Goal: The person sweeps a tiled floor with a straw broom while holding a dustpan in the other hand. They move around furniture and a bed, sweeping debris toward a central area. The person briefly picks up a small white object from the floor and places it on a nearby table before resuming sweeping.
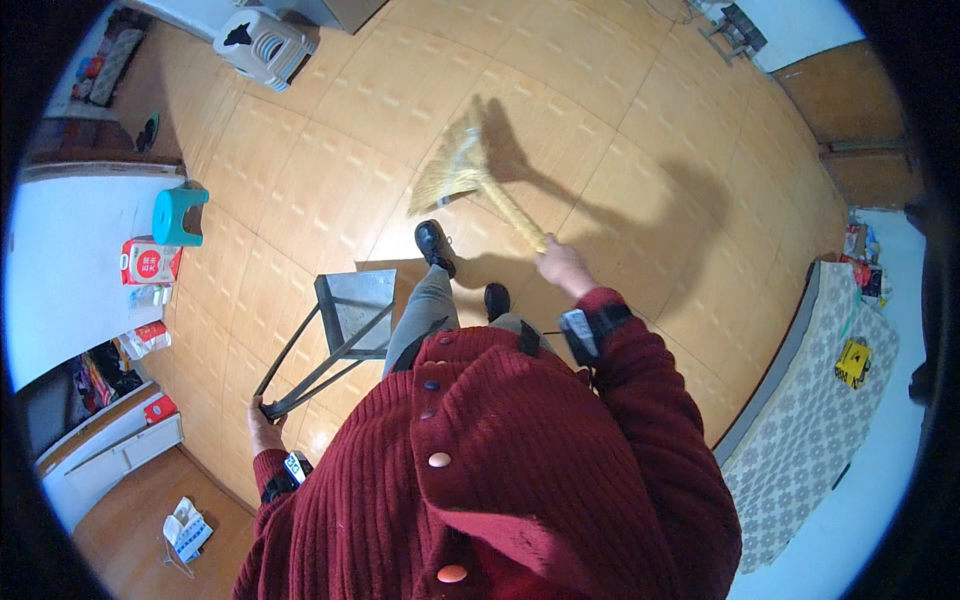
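Note:
My right hand (565, 267) is closed round the handle of a straw broom (450, 172). The broom slants away to the upper left, its wide bristle head at the floor and slightly blurred. Down at the left, my left hand (263, 428) grips the top of a metal dustpan's frame (345, 348), which has long dark bars. The grey pan stands beside my left leg, with the broom head farther ahead of it. A brown flat piece shows just behind the pan, partly covered by my leg.
Tan tiles (560, 110) cover the floor. A stack of pale stools (265, 50) stands at the far left, with a teal stool (180, 215) and a red-and-white box (150, 262) along the left wall. To the right is a patterned couch (815, 400) with a yellow item (852, 362) on it.

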{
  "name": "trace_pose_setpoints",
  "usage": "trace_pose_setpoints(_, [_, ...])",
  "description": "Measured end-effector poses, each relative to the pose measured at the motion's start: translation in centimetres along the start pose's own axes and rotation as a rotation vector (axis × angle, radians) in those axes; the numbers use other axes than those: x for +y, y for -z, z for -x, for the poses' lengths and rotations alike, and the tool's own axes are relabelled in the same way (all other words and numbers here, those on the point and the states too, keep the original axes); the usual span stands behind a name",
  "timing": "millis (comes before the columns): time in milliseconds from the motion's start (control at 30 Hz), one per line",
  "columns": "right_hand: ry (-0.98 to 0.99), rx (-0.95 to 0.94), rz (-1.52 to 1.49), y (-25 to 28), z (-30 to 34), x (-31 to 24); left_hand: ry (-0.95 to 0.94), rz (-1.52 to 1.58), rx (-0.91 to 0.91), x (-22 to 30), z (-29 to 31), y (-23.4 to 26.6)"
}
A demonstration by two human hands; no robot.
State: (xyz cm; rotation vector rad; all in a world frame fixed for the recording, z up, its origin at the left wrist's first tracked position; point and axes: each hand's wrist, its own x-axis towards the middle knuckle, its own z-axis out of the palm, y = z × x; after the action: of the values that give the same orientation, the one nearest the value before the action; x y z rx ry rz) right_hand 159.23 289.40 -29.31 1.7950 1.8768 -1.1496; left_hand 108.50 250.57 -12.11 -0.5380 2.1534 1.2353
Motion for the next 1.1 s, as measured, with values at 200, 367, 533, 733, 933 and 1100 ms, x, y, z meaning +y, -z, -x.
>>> trace_pose_setpoints(200, [0.096,-0.059,-0.094,-0.5,-5.7,-9.5,0.013,-0.044,-0.008,4.7,-6.5,-3.1])
trace_pose_setpoints(367, [0.071,-0.048,-0.237,0.7,-6.5,-6.4,0.082,-0.060,-0.027,9.1,-11.7,-5.5])
trace_pose_setpoints(533, [-0.350,-0.103,-0.175,4.4,-9.3,-3.9,0.040,-0.031,-0.147,12.0,-14.9,-8.8])
trace_pose_setpoints(733, [-0.327,-0.006,-0.193,10.1,-10.3,-8.4,0.062,-0.009,-0.070,14.8,-17.8,-12.2])
trace_pose_setpoints(933, [0.046,0.134,0.101,12.3,-15.6,-17.5,0.024,0.076,-0.092,17.3,-17.8,-14.8])
trace_pose_setpoints(1100, [0.068,0.000,-0.025,14.1,-22.8,-24.4,0.019,0.095,-0.013,20.4,-16.5,-18.5])
